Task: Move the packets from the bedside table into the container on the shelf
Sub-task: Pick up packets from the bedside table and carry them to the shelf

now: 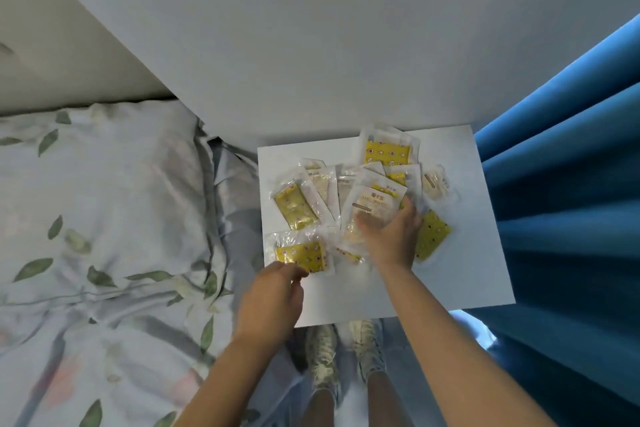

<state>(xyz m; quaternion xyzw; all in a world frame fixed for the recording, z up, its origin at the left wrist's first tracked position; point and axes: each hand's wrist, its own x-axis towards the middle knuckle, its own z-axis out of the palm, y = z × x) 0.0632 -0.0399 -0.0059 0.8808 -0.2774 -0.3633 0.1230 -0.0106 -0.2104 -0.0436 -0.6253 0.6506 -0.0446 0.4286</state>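
Soft even daylight, wide-angle warping, slight blur

No print is coming through clearly enough to read. The packets [358, 199] on the bedside table [467, 253] are carrying labels: the pale packet [375, 206] under the right hand [389, 236] is showing a short line of dark characters near its top edge and a brownish strip below, but both are blurring into marks that cannot be made out.

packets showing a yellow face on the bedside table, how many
5, perhaps more hidden in the pile: back packet, left packet, front-left packet by the left hand, right packet beside the right hand, one half-buried.
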